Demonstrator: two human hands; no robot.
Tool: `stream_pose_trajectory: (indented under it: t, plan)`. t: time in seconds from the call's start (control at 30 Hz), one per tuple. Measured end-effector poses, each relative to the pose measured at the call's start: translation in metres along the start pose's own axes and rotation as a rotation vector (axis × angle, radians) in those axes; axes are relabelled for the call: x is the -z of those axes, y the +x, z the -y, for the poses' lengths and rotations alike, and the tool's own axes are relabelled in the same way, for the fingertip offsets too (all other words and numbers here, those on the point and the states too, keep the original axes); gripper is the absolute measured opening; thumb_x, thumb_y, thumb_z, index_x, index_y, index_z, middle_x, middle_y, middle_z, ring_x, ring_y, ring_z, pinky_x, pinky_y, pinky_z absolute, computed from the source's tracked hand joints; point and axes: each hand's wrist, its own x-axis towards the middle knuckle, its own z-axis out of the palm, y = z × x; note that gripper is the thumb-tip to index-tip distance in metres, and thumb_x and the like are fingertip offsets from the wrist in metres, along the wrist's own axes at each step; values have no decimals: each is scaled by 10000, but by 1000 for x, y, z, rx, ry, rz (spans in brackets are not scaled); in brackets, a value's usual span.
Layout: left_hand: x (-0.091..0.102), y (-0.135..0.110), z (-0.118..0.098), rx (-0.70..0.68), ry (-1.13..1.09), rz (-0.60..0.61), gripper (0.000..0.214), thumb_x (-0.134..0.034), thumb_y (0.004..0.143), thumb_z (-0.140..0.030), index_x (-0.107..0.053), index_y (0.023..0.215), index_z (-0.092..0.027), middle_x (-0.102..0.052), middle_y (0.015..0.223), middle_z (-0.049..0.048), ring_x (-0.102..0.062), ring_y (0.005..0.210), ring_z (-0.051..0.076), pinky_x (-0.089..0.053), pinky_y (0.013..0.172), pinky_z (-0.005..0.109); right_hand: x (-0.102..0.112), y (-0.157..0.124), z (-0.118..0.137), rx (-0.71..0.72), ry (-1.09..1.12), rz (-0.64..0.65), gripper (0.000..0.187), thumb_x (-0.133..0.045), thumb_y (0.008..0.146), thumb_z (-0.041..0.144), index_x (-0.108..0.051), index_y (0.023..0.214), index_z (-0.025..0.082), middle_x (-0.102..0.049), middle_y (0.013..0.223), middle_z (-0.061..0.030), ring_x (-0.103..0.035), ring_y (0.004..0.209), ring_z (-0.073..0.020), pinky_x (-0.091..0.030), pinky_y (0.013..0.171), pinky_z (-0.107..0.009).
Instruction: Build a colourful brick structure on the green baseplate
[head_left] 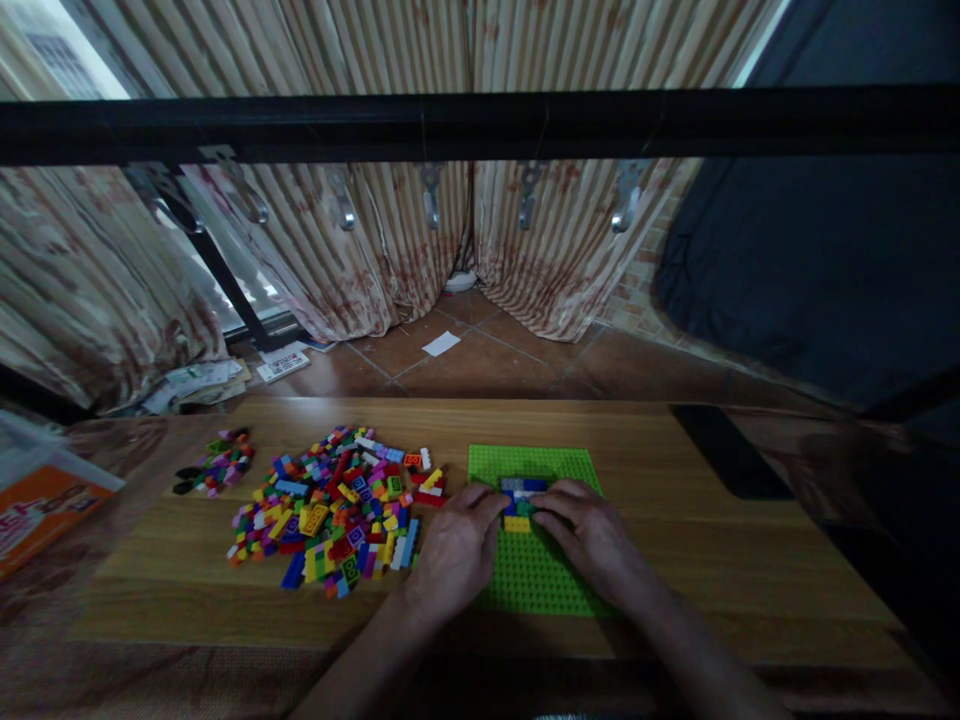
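Note:
A green studded baseplate (pixel 547 580) lies on the wooden table, with a small build of toy building bricks (pixel 523 487) on it. Blue, grey and white bricks form its far part, and a yellow brick (pixel 517 524) is at its near side. My left hand (pixel 459 540) is closed, its fingertips against the left side of the build. From the right, my right hand (pixel 589 530) has its thumb and fingers closed at a dark green brick (pixel 525 507) in the middle. My fingers partly hide the build.
A big heap of mixed loose bricks (pixel 330 510) spreads left of the baseplate. Farther left is a smaller pile of colourful pieces (pixel 223 462). A black phone-like slab (pixel 731 450) rests at the table's right. An orange-and-white box (pixel 45 500) stands beyond the left edge.

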Motion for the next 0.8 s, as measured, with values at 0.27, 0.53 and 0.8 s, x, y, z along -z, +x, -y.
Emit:
stream_pose_trajectory:
  t: [0.27,0.53,0.8]
  plan:
    - [-1,-1,1,-40,44,19,340,-442,893,-92,-604,1163,-220,-618,1047,66,-591,969,189,-526,867,352,-1,-1,4,-3,-54,27,293,-588,844,155,-650,1110,262,-634,965,-37,-587,925,-205,-494,851,-379]
    - [-2,-2,4,-43,66,38,355,-435,896,-95,-597,1185,-223,-613,1080,69,-587,1001,199,-519,897,376,-3,2,3,33,-129,7,191,-599,830,152,-654,993,235,-638,937,-41,-594,899,-211,-503,814,-376]
    - [-2,-3,5,-48,69,34,360,-430,899,-95,-584,1202,-213,-610,1094,70,-587,1006,191,-520,903,358,-3,1,1,90,-234,-9,195,-516,909,214,-660,1038,238,-648,943,-61,-603,875,-213,-513,803,-373]
